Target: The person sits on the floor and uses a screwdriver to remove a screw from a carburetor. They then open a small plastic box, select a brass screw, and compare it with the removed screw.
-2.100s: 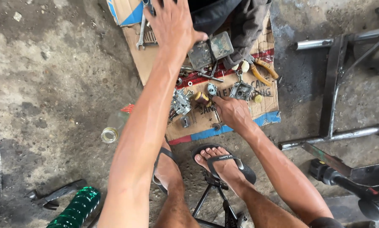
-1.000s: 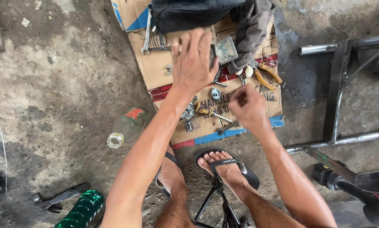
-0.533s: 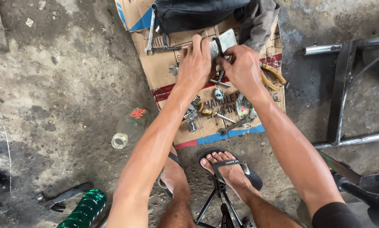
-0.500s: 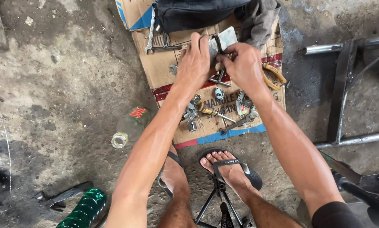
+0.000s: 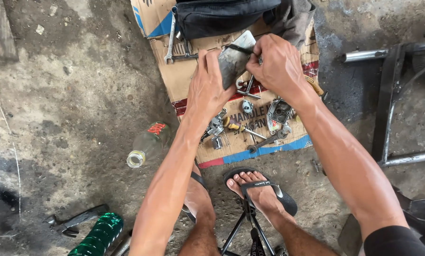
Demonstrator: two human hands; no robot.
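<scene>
1. A flat grey metal plate [image 5: 233, 59], dull and smeared, is held up off the flattened cardboard sheet [image 5: 184, 80], tilted on edge between both hands, just below the black bag [image 5: 222, 14]
2. The left hand [image 5: 210, 90] is closed on the plate's lower left edge, thumb and fingers clamped across it
3. The right hand [image 5: 278, 64] is pinched narrow at the plate's upper right edge, fingertips on a small part there; what that part is cannot be made out
4. The plate looks stiff and fairly light for its size, probably greasy, so it may slip; gripping by the edges, as both hands do, seems the sure hold
5. Under the hands on the cardboard lie loose parts: a small metal housing [image 5: 279, 114], a yellow-handled screwdriver [image 5: 241, 127], a wrench [image 5: 268, 141], and a combination spanner [image 5: 170, 40] nearer the bag
6. Off the cardboard, on the concrete floor [image 5: 56, 95], lies a clear bottle [image 5: 146, 144], with a green ribbed bottle [image 5: 98, 234] nearer
7. A sandalled foot [image 5: 259, 192] rests below the cardboard's edge, and a metal frame [image 5: 392, 90] stands to the right
</scene>
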